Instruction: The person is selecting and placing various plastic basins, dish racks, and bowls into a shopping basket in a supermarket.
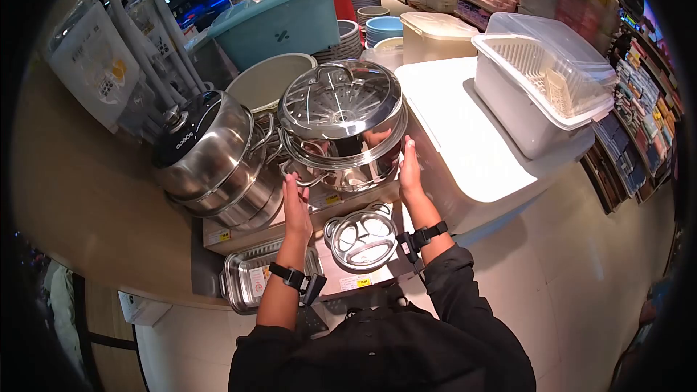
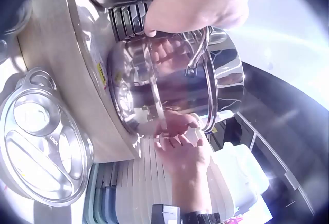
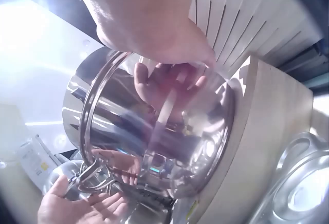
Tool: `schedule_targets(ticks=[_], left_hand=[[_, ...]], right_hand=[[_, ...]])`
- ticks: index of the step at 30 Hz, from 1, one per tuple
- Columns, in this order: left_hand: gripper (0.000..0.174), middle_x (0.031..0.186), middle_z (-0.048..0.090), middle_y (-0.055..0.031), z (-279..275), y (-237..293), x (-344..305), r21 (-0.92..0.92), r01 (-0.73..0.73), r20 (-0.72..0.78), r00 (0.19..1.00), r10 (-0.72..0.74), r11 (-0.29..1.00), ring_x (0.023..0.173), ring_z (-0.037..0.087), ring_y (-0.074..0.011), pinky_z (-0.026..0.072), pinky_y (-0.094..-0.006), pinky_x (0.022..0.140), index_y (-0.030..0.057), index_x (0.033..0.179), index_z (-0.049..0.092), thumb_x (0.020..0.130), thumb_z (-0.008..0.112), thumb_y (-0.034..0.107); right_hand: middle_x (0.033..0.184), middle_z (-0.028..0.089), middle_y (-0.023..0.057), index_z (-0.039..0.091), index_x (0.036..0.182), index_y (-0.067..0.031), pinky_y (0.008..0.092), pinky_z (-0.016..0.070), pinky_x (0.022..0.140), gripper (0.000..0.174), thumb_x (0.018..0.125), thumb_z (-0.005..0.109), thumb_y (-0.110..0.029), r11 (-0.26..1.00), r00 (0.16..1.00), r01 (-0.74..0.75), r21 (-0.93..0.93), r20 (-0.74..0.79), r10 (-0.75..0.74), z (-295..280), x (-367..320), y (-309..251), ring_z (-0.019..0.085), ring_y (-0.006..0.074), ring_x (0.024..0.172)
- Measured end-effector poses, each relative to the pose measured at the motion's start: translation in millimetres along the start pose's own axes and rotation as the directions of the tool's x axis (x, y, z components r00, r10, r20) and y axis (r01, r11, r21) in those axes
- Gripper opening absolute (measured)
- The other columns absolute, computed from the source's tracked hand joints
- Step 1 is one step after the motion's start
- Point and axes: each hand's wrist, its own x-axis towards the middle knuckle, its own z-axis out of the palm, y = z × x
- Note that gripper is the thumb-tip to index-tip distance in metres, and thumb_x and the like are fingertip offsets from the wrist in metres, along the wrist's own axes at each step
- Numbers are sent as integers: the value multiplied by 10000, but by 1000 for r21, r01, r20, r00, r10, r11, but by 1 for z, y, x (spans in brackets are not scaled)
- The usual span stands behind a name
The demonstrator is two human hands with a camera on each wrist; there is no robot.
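Observation:
A shiny steel pot with a domed glass lid stands on a low shelf. My left hand is at its left side, by a loop handle, fingers extended. On the opposite side, my right hand is held upright with straight fingers. In the left wrist view, the left hand covers part of the pot, and the right hand is across from it. The right wrist view has the right hand above the pot wall. Whether either palm touches the pot, I cannot tell.
Another steel pot leans at left. Below are a divided steel plate and rectangular trays. A large white-lidded bin stands at right, bearing a white basket. Behind sits a teal box.

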Motion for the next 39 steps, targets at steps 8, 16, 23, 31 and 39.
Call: schedule_targets(ticks=[8,16,23,31,39], left_hand=[[473,1270,564,40,17,11,7,-32,-39,200,979,45,999,1060,521,-71,370,-257,845,141,1323,493,1004,435,485],[771,1419,452,-144,-27,17,-59,286,94,-100,993,-68,954,1218,510,-209,402,-330,976,88,1533,149,978,449,532],[725,1332,538,-144,-107,32,-175,455,245,-231,961,-152,856,1131,570,-205,428,-338,936,48,1514,205,993,432,499],[719,1276,577,-121,-198,53,-289,315,340,-485,860,-158,886,1118,570,-185,410,-309,937,54,1500,248,967,482,477],[786,1247,572,-229,-300,5,-434,562,500,-507,838,-204,659,1152,562,-292,411,-373,1007,-28,1471,269,921,613,415]], right_hand=[[1588,179,105,145,1525,-14,326,148,1171,716,1031,260,-520,983,995,-21,184,99,3,7,2,-14,179,206,1452],[1559,241,153,235,1484,24,337,166,1169,599,1030,317,-359,996,955,83,-42,288,-67,-23,-65,-14,225,245,1443],[1473,397,198,374,1428,43,340,261,1135,465,1013,411,-162,989,878,39,-141,477,34,-56,-183,-5,369,265,1379],[1312,571,141,464,1375,15,296,425,1002,416,1000,506,-160,935,653,-208,-286,671,350,-44,-303,20,561,185,1192],[1380,492,208,402,1423,-36,384,422,1027,560,964,539,-325,821,344,153,-550,809,477,27,-428,54,505,334,1254]])
